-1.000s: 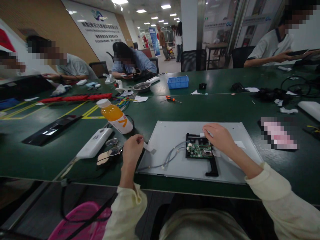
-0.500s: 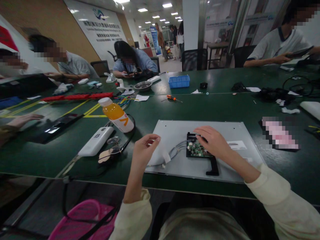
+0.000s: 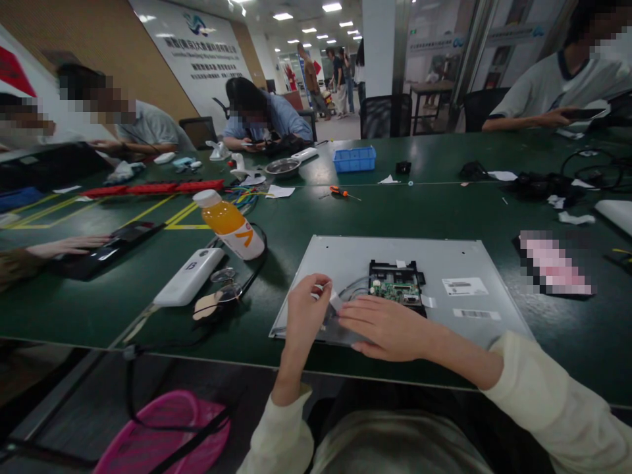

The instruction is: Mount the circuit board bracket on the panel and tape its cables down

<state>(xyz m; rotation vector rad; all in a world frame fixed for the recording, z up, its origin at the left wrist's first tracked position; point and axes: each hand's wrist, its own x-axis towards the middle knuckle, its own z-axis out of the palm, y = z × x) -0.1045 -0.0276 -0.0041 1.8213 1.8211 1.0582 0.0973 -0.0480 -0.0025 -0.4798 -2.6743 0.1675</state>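
Note:
A grey metal panel (image 3: 444, 260) lies flat on the green table (image 3: 385, 210) in front of me. A green circuit board in a black frame (image 3: 397, 286) sits on it, with grey wires running left. My left hand (image 3: 306, 313) is closed in a pinch on a strip of clear tape (image 3: 336, 304) over the panel's near left part. My right hand (image 3: 390, 326) reaches across to it, fingers stretched out and touching the tape, covering the near part of the panel.
An orange juice bottle (image 3: 228, 224), a white power bank (image 3: 190, 276) and a black cable lie left of the panel. A co-worker's hand (image 3: 69, 245) rests on a black bar at far left. Screwdriver (image 3: 340, 193), blue bin (image 3: 354, 159) and several seated people lie beyond. Pink basket (image 3: 162, 434) below.
My right hand left the circuit board and came down-left to meet my left hand. My left hand moved right over the panel with the tape. A co-worker's hand came in at far left.

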